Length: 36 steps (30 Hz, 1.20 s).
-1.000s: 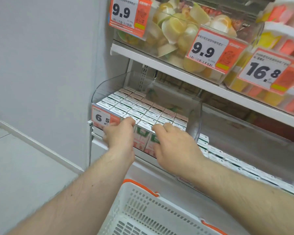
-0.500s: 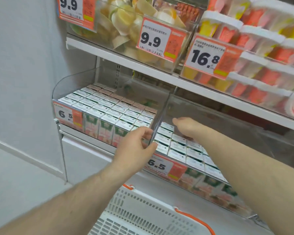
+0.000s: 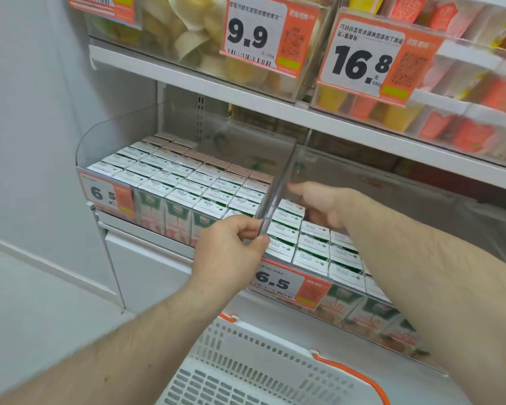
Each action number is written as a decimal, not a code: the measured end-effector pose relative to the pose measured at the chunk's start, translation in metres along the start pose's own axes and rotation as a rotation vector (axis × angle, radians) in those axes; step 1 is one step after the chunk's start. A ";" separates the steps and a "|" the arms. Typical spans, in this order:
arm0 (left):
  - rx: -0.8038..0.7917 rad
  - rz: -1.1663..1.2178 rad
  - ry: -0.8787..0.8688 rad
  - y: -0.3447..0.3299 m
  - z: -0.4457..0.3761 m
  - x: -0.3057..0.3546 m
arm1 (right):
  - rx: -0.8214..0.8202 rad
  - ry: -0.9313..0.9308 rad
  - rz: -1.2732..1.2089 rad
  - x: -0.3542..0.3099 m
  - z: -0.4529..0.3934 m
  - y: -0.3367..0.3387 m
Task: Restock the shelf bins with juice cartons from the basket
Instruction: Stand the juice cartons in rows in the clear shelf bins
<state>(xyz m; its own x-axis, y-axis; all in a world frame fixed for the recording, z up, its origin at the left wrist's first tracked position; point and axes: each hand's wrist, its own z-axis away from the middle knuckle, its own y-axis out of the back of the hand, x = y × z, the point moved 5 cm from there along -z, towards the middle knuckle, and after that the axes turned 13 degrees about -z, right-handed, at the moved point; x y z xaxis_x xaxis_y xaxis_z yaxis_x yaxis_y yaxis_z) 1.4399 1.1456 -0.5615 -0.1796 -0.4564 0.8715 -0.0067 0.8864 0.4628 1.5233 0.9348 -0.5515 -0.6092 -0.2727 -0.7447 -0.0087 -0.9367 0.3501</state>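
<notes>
Left hand [image 3: 231, 247] pinching clear divider [image 3: 278, 191], right hand [image 3: 319, 206] over cartons [image 3: 313, 244]

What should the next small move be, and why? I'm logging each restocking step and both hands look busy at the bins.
Probably release the clear divider pinched by the left hand and lower that hand to the basket. Neither hand holds a carton. The left bin looks full, while the right bin, where the right hand rests, seems open behind its cartons.
</notes>
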 end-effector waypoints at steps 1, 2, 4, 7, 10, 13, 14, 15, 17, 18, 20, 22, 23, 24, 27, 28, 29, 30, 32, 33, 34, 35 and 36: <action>0.000 -0.002 0.004 0.000 0.000 0.001 | -0.014 -0.003 0.001 -0.001 0.000 0.000; 0.003 -0.013 0.007 0.001 0.001 0.002 | -0.034 -0.014 0.008 -0.001 0.000 -0.001; 0.013 -0.076 -0.016 0.002 0.005 0.006 | -0.068 -0.045 0.061 0.002 0.003 0.000; -0.038 -0.180 -0.102 -0.007 0.023 0.013 | 0.013 -0.085 0.215 0.009 0.013 0.015; -0.101 -0.366 -0.207 -0.016 0.040 0.016 | 0.106 -0.124 0.433 0.021 0.025 0.028; -0.033 -0.431 -0.286 -0.016 0.036 0.011 | 0.000 -0.168 0.407 0.035 0.034 0.026; -0.016 -0.407 -0.288 -0.016 0.034 0.009 | -0.001 -0.151 0.401 0.036 0.037 0.024; 0.000 -0.380 -0.290 -0.017 0.033 0.008 | 0.017 -0.130 0.405 0.035 0.038 0.023; 0.010 -0.348 -0.282 -0.019 0.032 0.009 | 0.028 -0.111 0.409 0.034 0.041 0.020; 0.009 -0.344 -0.274 -0.020 0.032 0.009 | 0.022 -0.123 0.414 0.033 0.042 0.020; 0.010 -0.342 -0.263 -0.021 0.031 0.009 | 0.026 -0.168 0.412 0.034 0.042 0.024; 0.007 -0.350 -0.269 -0.021 0.033 0.010 | 0.063 -0.174 0.402 0.035 0.040 0.037; 0.002 -0.362 -0.276 -0.022 0.034 0.011 | 0.105 -0.153 0.421 0.035 0.042 0.046; -0.004 -0.374 -0.277 -0.023 0.037 0.013 | 0.152 -0.138 0.460 0.037 0.045 0.056; 0.003 -0.394 -0.281 -0.029 0.046 0.017 | 0.189 -0.217 0.560 0.053 0.059 0.074; 0.008 -0.399 -0.277 -0.030 0.047 0.019 | 0.162 -0.232 0.546 0.058 0.064 0.075; 0.010 -0.400 -0.264 -0.031 0.047 0.020 | 0.139 -0.226 0.519 0.061 0.068 0.074; 0.011 -0.398 -0.245 -0.033 0.046 0.020 | 0.118 -0.216 0.501 0.063 0.070 0.073; 0.014 -0.393 -0.206 -0.036 0.044 0.020 | 0.103 -0.213 0.508 0.065 0.075 0.069; 0.020 -0.392 -0.193 -0.038 0.045 0.021 | 0.098 -0.215 0.518 0.065 0.074 0.070; 0.026 -0.391 -0.187 -0.039 0.046 0.021 | 0.101 -0.224 0.525 0.064 0.073 0.073; 0.033 -0.391 -0.186 -0.040 0.046 0.021 | 0.100 -0.236 0.531 0.065 0.075 0.079; 0.037 -0.392 -0.187 -0.041 0.047 0.021 | 0.103 -0.236 0.544 0.066 0.075 0.089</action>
<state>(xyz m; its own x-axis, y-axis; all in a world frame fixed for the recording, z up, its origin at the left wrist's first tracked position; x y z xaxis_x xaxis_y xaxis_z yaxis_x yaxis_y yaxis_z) 1.3903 1.1030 -0.5696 -0.3317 -0.7400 0.5851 -0.1448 0.6528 0.7435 1.4229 0.8498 -0.5271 -0.7070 -0.6400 -0.3009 0.2844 -0.6468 0.7076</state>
